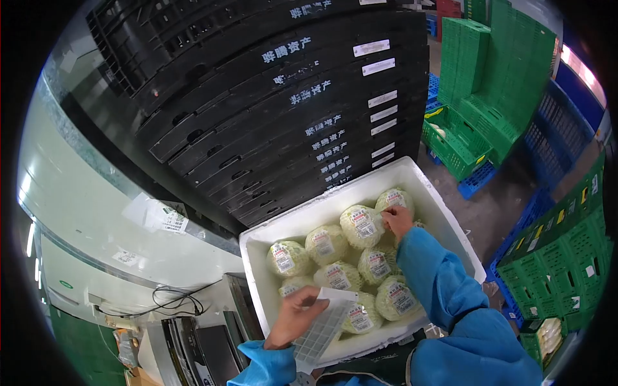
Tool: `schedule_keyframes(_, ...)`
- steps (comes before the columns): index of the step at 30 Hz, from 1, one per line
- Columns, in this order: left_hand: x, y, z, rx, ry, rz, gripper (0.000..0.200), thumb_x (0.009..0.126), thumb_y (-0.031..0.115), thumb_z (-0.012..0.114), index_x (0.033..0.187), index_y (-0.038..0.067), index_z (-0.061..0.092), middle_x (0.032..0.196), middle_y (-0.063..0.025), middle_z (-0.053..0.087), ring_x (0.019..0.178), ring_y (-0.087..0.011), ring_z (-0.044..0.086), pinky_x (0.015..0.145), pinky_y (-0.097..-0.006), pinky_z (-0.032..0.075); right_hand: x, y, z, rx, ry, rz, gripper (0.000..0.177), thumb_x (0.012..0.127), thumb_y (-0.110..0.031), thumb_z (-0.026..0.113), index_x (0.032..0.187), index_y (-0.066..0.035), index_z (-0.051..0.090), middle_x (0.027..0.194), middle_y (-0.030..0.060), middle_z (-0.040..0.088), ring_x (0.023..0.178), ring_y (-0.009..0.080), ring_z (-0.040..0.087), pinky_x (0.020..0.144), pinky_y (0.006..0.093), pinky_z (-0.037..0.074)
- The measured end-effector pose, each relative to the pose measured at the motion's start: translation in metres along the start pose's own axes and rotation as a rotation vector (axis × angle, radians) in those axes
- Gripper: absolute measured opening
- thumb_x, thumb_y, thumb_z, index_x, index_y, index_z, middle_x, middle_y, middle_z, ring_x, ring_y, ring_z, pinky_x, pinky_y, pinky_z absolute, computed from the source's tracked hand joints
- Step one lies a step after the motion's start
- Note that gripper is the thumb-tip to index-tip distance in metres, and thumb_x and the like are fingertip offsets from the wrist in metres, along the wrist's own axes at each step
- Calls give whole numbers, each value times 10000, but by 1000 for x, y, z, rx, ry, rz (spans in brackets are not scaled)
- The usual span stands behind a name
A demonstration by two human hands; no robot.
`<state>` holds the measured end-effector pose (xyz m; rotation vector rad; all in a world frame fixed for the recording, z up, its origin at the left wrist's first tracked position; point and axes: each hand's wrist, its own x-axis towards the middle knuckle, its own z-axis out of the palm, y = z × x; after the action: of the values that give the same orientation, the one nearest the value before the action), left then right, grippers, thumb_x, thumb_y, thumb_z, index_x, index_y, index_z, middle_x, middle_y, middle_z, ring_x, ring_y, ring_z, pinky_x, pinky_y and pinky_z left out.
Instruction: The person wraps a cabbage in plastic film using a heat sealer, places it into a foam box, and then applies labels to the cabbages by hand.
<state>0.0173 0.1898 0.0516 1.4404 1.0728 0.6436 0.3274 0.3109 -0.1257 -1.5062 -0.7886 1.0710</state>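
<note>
A white foam box (450, 222) holds several round, pale-green pieces of produce (325, 244) in foam netting, most with a printed white label facing up. My left hand (297, 315) is over the near left part of the box, thumb and fingers closed on a sheet of labels (328, 321) marked in a grid. At the far right of the box, my right hand (398, 220) has its fingers pinched together beside a labelled netted piece (360, 225). Whatever lies between those fingertips is too small to make out.
Behind the box rises a tall stack of black crates (270, 116) with white lettering. Green crates (457, 141) stand at the back right, with more green crates (553, 251) nearer. Blue pallets (560, 128) are at the right. A pale panel (96, 193) runs along the left, with a black cable (170, 302).
</note>
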Motion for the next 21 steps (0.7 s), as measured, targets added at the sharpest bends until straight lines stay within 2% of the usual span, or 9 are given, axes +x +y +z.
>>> schedule_keyframes(2,-4,13,-4,11,-5,4,104,791,0,635,888,11,602,838,-9,623,792,-69,561,725,-225,439,5,12,5,-78,-25,-20,142,804,-123,621,824,16,601,647,48,569,583,117,531,518,252,408)
schedule_keyframes(4,-9,29,-9,120,36,129,109,786,-10,634,888,12,601,857,-19,628,828,-78,563,750,-238,443,2,16,11,-552,126,-334,174,810,-145,622,849,22,591,695,66,598,589,158,558,529,300,430)
schedule_keyframes(6,-12,52,-12,109,93,156,124,762,-33,630,875,11,603,836,-38,625,802,-106,570,741,-255,444,-5,2,9,-593,138,-303,204,815,-159,616,901,21,578,778,101,612,658,184,580,573,336,448)
schedule_keyframes(8,-8,73,-20,285,166,438,141,725,-52,627,849,14,612,800,-57,615,765,-145,573,727,-273,445,-19,-33,8,-633,154,-287,240,819,-174,610,953,20,564,862,136,625,728,209,601,618,373,467)
schedule_keyframes(10,-5,85,-21,295,203,503,161,688,-76,606,810,27,627,813,-72,606,761,-195,572,733,-280,437,-51,-78,13,170,-279,-7,248,871,-200,556,1023,-3,551,937,123,625,866,222,601,705,390,466)
schedule_keyframes(12,2,89,-22,641,236,743,199,654,-73,596,787,66,646,860,-55,605,787,-214,573,798,-323,424,-101,-132,22,509,-751,235,232,899,-198,529,1041,-16,554,926,80,608,879,172,573,735,330,449)
schedule_keyframes(14,11,84,-17,750,256,836,223,626,-50,593,775,103,658,896,-36,601,862,-228,571,889,-404,373,-143,-160,35,479,-931,247,205,890,-164,549,1029,-15,569,926,43,594,858,104,537,749,272,427)
schedule_keyframes(18,15,66,-8,895,260,951,248,637,5,598,828,153,657,934,-38,588,956,-205,563,954,-452,303,-170,-161,42,452,-850,148,172,873,-127,569,1004,-16,579,914,14,590,839,65,514,736,243,417)
schedule_keyframes(21,16,61,-4,721,469,788,257,645,37,612,882,127,656,1117,-82,573,1091,-308,516,1018,-492,227,-169,-151,42,488,-836,125,159,849,-97,596,989,-23,583,903,2,588,843,55,502,735,235,410)
